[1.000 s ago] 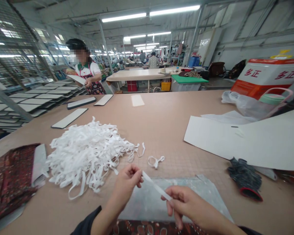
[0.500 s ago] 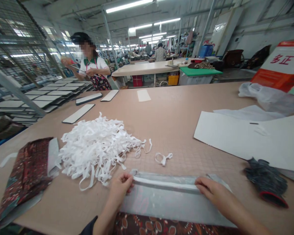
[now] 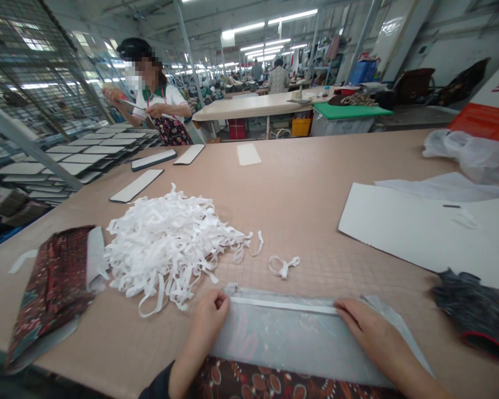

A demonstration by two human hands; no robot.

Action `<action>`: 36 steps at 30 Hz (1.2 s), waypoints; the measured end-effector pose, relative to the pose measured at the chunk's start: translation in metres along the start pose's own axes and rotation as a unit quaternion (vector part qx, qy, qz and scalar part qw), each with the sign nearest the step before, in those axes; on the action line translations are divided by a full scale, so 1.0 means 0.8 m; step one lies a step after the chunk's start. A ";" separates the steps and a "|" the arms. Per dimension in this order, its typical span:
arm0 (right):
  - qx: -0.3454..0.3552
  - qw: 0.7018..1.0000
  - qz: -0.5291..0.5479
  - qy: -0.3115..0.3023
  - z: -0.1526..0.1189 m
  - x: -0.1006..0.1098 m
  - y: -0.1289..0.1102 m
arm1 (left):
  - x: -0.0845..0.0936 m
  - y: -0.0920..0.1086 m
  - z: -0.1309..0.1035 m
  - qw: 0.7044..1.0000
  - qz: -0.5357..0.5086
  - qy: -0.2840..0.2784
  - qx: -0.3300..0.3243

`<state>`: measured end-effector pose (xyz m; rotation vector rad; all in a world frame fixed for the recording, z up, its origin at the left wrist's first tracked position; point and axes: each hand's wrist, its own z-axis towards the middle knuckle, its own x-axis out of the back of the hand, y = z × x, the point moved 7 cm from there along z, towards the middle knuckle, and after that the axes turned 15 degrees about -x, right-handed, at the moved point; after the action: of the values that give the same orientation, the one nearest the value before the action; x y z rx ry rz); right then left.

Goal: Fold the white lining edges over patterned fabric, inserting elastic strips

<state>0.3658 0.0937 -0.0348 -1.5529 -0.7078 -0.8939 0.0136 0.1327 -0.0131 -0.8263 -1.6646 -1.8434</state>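
Note:
A narrow white fabric strip [image 3: 283, 305] runs straight across the upper edge of a grey lining [image 3: 291, 338]. My left hand [image 3: 212, 316] is closed in a pinch at the strip's left end. At its right end, my right hand [image 3: 368, 330] has its fingers pressed together on the strip and lining. Below the lining shows brown fabric with a leaf print [image 3: 253, 378], cut off by the bottom of the view. Just beyond my hands lies one loose looped white strip [image 3: 283, 267], and a large heap of white strips [image 3: 170, 244] is to the left.
A folded patterned fabric piece [image 3: 56, 288] lies at the left edge. White board [image 3: 419, 233] and a dark crumpled glove-like item [image 3: 474, 310] are on the right. Several pale panels [image 3: 137, 185] sit farther back. Beyond the table a co-worker [image 3: 162, 105] holds a thin tool.
The white strip has come down flatter against the grey lining, still held at both ends. My view has shifted slightly, and the co-worker remains in nearly the same pose.

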 end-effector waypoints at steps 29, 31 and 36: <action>-0.003 0.998 -0.044 0.040 -0.003 0.012 -0.023 | -0.044 0.094 -0.034 0.790 0.488 -0.188 -0.321; -0.003 0.998 -0.056 0.042 -0.003 0.012 -0.025 | -0.048 0.097 -0.034 0.782 0.498 -0.191 -0.321; -0.004 0.996 -0.071 0.061 -0.004 0.015 -0.029 | -0.061 0.108 -0.033 0.787 0.490 -0.179 -0.331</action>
<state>0.3520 0.0942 -0.0125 -1.4553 -0.7347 -1.0886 0.1071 0.0956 0.0079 -1.9601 -0.4066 -1.4585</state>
